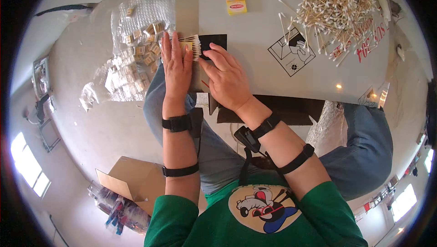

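My left hand (175,63) lies flat over a small bundle of cotton swabs (193,46), their white tips fanned out to the right of my fingers. My right hand (225,76) rests beside it, fingertips touching a black card (215,42) that lies against the swab tips. Both sit on a grey sheet-metal work surface (273,78) across my lap. A large loose heap of cotton swabs (339,6) is spread at the far right of that surface.
A small yellow box (236,5) lies at the far middle of the sheet. On the floor to the left, clear plastic wrap (136,24) holds several small packed swab bundles (141,58). A cardboard box (132,181) with coloured packets sits lower left.
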`<state>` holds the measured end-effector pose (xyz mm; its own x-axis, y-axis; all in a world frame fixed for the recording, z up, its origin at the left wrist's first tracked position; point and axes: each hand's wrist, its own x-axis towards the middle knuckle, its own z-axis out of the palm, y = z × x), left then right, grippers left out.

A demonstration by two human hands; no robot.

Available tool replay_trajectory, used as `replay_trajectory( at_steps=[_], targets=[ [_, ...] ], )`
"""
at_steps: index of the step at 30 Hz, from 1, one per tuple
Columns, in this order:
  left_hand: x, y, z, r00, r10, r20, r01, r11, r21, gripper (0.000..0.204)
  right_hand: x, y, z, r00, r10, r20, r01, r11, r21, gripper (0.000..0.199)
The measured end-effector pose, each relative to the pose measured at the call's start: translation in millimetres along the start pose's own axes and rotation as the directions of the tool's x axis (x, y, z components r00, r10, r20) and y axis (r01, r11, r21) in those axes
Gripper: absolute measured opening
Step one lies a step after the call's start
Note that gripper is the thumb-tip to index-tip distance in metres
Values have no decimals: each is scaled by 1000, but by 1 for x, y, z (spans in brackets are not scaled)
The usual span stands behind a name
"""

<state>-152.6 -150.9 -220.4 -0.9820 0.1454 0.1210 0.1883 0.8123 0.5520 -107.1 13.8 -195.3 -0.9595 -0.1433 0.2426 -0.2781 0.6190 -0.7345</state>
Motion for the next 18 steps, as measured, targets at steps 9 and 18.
replay_trajectory(
  at_steps=[9,18],
  targets=[
    [0,2,-4,997,-42,59,46,997,-57,54,-2,2,7,999,8,-44,-9,1000,-2,37],
    [1,3,-6,996,-56,73,60,997,-49,53,-2,3,7,998,20,-65,-17,999,39,38]
  ],
)
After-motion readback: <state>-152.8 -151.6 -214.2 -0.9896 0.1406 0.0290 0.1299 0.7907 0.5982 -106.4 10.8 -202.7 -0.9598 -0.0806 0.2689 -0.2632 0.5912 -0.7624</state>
